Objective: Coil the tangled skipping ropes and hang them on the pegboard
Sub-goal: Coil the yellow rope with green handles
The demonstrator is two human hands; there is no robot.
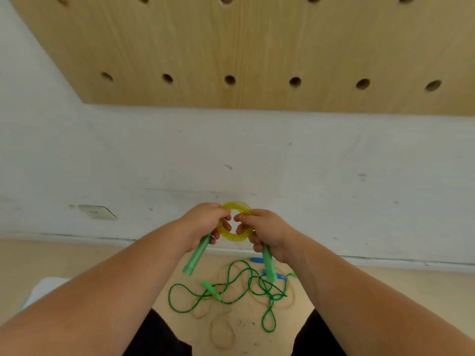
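A yellow translucent skipping rope (234,236) is wound into a small tight coil held up in front of the wall. My left hand (205,222) grips the coil's left side and one green handle (195,255), which points down. My right hand (264,232) grips the coil's right side and the other green handle (268,265). A green skipping rope (231,291) lies tangled on the wooden floor below, its small green handle (210,289) on the left of the tangle. The wooden pegboard (257,47) with round holes fills the top of the view.
A pale, nearly clear rope (222,332) lies looped on the floor among the green one. Blue handles (255,260) lie by the skirting. A wall socket (96,211) sits low on the white wall. My dark-clothed knees frame the floor patch.
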